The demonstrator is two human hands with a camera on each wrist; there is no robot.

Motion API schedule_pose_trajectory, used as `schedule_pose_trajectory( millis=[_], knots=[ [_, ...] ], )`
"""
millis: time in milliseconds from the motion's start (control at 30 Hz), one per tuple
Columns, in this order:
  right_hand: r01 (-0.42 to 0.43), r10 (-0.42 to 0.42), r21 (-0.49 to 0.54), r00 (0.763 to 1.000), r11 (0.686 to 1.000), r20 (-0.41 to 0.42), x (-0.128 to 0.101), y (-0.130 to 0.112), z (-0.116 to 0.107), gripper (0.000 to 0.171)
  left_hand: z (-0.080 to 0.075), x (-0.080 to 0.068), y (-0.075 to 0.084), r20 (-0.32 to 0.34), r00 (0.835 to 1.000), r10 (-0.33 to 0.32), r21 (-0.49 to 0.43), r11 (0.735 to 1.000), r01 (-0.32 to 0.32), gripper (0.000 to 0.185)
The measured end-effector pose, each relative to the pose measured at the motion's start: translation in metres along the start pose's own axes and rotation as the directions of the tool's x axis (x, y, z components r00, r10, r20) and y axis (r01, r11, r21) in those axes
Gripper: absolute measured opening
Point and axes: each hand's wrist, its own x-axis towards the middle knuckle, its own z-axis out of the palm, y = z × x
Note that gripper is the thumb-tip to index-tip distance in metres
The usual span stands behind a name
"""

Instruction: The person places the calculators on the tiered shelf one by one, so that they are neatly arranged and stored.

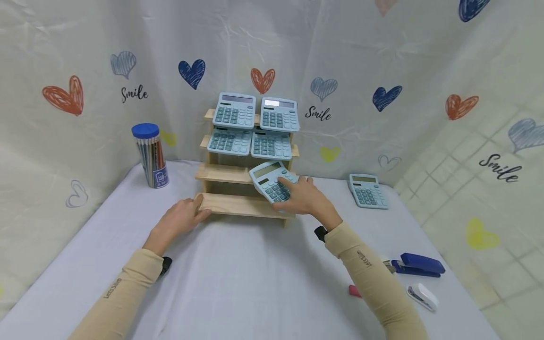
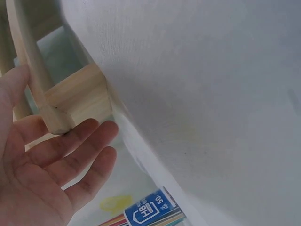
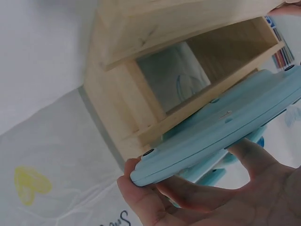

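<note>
Right hand [image 1: 303, 198] grips a light-blue calculator [image 1: 272, 181] tilted over the right end of the wooden tiered rack [image 1: 238, 204], third step. Left hand [image 1: 183, 218], fingers straight, steadies the rack's near-left corner. Best to square it beside the step's edge, keys up.

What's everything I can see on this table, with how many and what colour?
calculator in hand: one, light blue, at the rack's third shelf.
shelved calculators: four, light blue, on the two upper shelves.
loose calculator: one, light blue, on the table right of the rack.
wooden rack: one, pale wood, table centre.
pencil tub: one, blue lid, left of the rack.
staplers: two, blue and white, right edge.
small pink thing: one, by the right sleeve.
left hand: touches the rack's bottom corner.
right hand: holds the calculator.
</note>
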Motion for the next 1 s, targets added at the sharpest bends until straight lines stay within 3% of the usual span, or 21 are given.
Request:
schedule_pose_trajectory(
  millis=[233,433,533,733,1000],
  knots=[
    [-0.005,0.005,-0.014,1.0,1.0,-0.022,0.024,-0.023,0.002,0.088,0.0,0.0,0.002,-0.005,1.0,0.005,-0.014,1.0,-0.005,0.064],
    [-0.066,0.066,-0.001,0.994,0.998,-0.084,0.039,-0.044,0.01,0.093,-0.001,-0.001,0.0,0.008,1.0,-0.015,-0.015,1.0,0.015,0.065],
    [-0.081,0.082,0.015,0.994,0.997,-0.077,0.043,-0.054,0.012,0.094,-0.002,-0.001,0.0,0.009,1.0,-0.014,-0.019,1.0,0.015,0.065],
    [0.013,-0.01,0.027,0.997,1.0,-0.08,0.046,-0.069,0.017,0.085,-0.002,0.001,0.0,0.016,0.999,-0.03,-0.019,0.999,0.03,0.065],
    [0.08,-0.074,0.029,0.983,0.996,-0.166,0.055,-0.082,0.029,0.067,0.0,0.001,-0.001,-0.01,1.0,-0.006,-0.007,1.0,0.005,0.063]
  ],
)
